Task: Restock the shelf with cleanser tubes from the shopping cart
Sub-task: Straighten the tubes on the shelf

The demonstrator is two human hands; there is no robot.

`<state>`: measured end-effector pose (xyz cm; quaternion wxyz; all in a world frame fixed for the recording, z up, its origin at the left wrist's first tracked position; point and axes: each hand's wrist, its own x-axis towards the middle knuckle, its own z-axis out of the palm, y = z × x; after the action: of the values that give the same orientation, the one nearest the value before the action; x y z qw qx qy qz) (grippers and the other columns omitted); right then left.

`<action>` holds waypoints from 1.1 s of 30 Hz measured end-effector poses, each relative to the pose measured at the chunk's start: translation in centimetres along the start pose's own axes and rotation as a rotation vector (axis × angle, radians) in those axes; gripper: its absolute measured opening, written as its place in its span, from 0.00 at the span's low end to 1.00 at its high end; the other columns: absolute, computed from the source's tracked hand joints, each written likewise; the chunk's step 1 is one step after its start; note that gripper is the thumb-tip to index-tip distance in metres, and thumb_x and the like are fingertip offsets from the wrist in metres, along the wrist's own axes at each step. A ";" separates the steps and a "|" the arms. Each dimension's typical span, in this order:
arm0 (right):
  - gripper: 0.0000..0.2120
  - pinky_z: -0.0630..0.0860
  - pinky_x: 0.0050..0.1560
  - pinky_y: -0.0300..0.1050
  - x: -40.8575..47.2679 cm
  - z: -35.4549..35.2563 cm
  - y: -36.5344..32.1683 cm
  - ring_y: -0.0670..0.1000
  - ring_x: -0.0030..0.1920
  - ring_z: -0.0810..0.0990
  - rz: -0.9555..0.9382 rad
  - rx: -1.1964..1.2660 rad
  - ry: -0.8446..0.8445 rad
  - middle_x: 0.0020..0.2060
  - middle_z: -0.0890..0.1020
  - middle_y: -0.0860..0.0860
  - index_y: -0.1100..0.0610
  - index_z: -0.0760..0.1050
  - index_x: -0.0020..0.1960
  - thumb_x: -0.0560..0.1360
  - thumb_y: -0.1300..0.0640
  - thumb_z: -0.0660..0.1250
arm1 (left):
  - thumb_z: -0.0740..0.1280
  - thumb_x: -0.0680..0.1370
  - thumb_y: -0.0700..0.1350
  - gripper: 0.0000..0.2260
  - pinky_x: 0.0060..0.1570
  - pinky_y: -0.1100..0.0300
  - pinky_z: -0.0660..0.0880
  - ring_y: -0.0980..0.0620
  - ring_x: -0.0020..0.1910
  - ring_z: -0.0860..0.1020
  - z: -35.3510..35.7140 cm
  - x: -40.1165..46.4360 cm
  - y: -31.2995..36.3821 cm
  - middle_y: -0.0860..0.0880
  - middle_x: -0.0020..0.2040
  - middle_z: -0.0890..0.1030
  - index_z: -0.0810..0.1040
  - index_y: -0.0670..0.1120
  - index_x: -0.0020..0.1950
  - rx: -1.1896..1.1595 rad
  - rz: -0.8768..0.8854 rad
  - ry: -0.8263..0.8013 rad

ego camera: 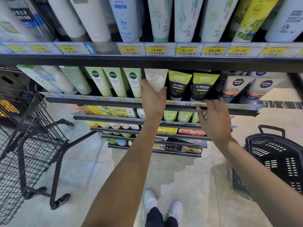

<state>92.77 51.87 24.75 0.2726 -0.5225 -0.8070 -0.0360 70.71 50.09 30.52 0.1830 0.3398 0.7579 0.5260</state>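
Left hand [153,99] grips a cream-white cleanser tube [156,79] from below, thumb and fingers wrapped round its lower end — the tube stands cap-down in the second shelf [91,100] row, between pale green tubes [133,82] and black-and-lime men's tubes [179,85]. Right hand [213,118] hovers loose, fingers spread, holding nothing, by the shelf's front rail. Wire shopping cart [32,145] stands left — black plastic basket [275,158] right.

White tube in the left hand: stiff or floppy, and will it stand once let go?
The white tube looks like soft plastic, so it probably gives under the left hand. It stands cap-down and leaning; probably tippy unless the neighbouring green tube props it.
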 end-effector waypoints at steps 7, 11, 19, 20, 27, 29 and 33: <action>0.17 0.65 0.75 0.58 -0.1 -0.3 -0.1 0.63 0.56 0.75 0.001 0.039 0.020 0.49 0.80 0.61 0.65 0.78 0.61 0.83 0.51 0.62 | 0.74 0.78 0.51 0.29 0.57 0.48 0.80 0.43 0.62 0.78 0.4 -0.7 -0.4 0.44 0.64 0.77 0.66 0.41 0.72 0.164 0.086 0.046; 0.16 0.63 0.76 0.57 -0.2 -0.2 -0.1 0.63 0.57 0.75 0.007 0.028 0.005 0.50 0.81 0.60 0.64 0.78 0.61 0.83 0.52 0.63 | 0.73 0.79 0.51 0.31 0.59 0.49 0.77 0.41 0.66 0.77 0.6 -0.8 -0.2 0.42 0.70 0.75 0.64 0.39 0.75 0.195 0.074 0.041; 0.17 0.64 0.76 0.58 -0.1 -0.2 -0.1 0.63 0.57 0.76 0.007 0.032 0.002 0.50 0.81 0.60 0.64 0.78 0.61 0.84 0.51 0.63 | 0.73 0.79 0.52 0.31 0.55 0.44 0.81 0.39 0.61 0.80 0.8 0.0 -0.1 0.41 0.66 0.79 0.64 0.40 0.74 0.206 0.033 0.054; 0.17 0.64 0.76 0.58 -0.1 -0.1 -0.1 0.63 0.57 0.76 0.008 0.032 0.001 0.50 0.81 0.60 0.64 0.78 0.61 0.84 0.51 0.62 | 0.73 0.79 0.52 0.31 0.55 0.44 0.81 0.39 0.62 0.80 0.9 -0.1 -0.1 0.41 0.67 0.79 0.63 0.40 0.74 0.214 0.038 0.056; 0.17 0.62 0.78 0.57 -0.2 -0.1 0.0 0.62 0.58 0.76 0.015 0.035 -0.011 0.51 0.81 0.59 0.64 0.78 0.62 0.84 0.50 0.62 | 0.70 0.80 0.55 0.32 0.47 0.47 0.81 0.39 0.59 0.80 0.8 -0.5 -0.2 0.41 0.66 0.79 0.61 0.39 0.76 0.292 0.055 0.062; 0.17 0.63 0.77 0.58 -0.1 -0.1 -0.2 0.61 0.57 0.76 0.016 0.039 -0.002 0.51 0.81 0.59 0.64 0.78 0.61 0.84 0.51 0.63 | 0.69 0.81 0.56 0.32 0.44 0.48 0.80 0.39 0.58 0.81 0.8 -0.5 -0.2 0.41 0.64 0.79 0.62 0.39 0.75 0.321 0.058 0.060; 0.15 0.64 0.76 0.59 -0.1 -0.2 -0.2 0.61 0.56 0.76 0.018 0.037 0.008 0.50 0.81 0.60 0.64 0.79 0.60 0.83 0.53 0.65 | 0.70 0.81 0.54 0.29 0.43 0.51 0.76 0.39 0.58 0.80 0.8 -0.6 -0.1 0.41 0.64 0.79 0.63 0.39 0.73 0.322 0.043 0.060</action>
<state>92.67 51.59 24.90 0.2857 -0.5243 -0.8019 -0.0205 71.61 50.19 30.07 0.0922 0.3649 0.8301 0.4113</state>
